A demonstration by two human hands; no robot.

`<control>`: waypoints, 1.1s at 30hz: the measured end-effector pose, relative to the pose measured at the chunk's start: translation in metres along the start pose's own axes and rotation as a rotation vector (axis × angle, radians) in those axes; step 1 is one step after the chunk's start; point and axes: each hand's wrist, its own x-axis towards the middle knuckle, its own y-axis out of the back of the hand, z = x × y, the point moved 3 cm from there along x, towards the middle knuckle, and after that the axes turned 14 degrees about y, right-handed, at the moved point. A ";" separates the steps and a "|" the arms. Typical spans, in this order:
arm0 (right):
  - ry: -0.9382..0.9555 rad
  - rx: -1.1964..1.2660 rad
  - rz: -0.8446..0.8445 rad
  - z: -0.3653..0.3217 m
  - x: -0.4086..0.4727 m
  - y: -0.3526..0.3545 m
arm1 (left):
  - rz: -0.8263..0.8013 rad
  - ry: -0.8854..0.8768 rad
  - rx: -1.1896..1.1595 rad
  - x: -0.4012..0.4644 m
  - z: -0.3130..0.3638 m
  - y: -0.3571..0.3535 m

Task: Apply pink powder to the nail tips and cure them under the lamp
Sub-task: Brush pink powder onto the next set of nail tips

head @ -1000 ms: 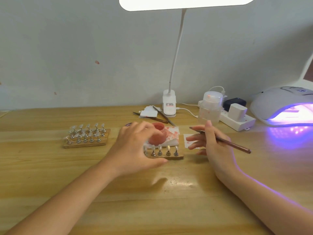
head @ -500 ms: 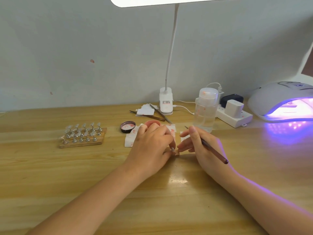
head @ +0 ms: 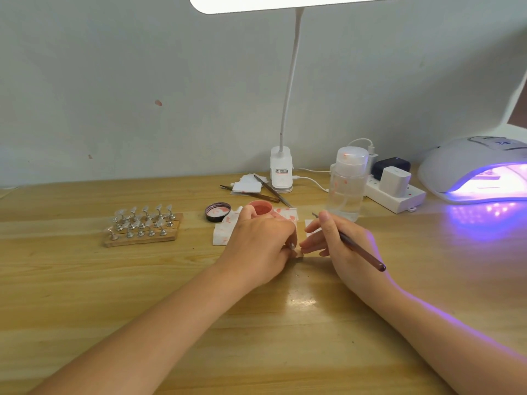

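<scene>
A: Hands first. Your left hand (head: 258, 246) is curled over a small wooden nail-tip stand (head: 298, 253) at table centre, fingertips pinching a little silver peg (head: 292, 246) on it. Most of the stand is hidden under your palm, so I can't tell how many tips it carries.

B: And the right?

A: Your right hand (head: 339, 246) pinches a thin dark-brown brush (head: 362, 250), bristle end toward 11 o'clock, handle end toward 5. Its free fingers lie loose, just beside the stand.

B: Powder?

A: Open pink powder jar (head: 261, 209) sits on stained white tissue (head: 225, 232), at 12 from your left hand; its black lid (head: 218, 211) lies just at 9 of it. Lit white UV curing lamp (head: 473, 169) is at 2 o'clock, well apart.

B: How will the stand handle?

A: Light, prob. tippy w/ pegs standing up, so I'd take it by the wooden base edges, not the pegs. Tips look thin and likely flex or pop off; keep fingers off any coated surface. Spare wooden rack of silver pegs (head: 142, 226) waits at 9.
</scene>
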 end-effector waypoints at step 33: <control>0.102 0.157 0.123 -0.015 -0.001 0.004 | -0.132 0.213 -0.408 -0.022 -0.078 0.003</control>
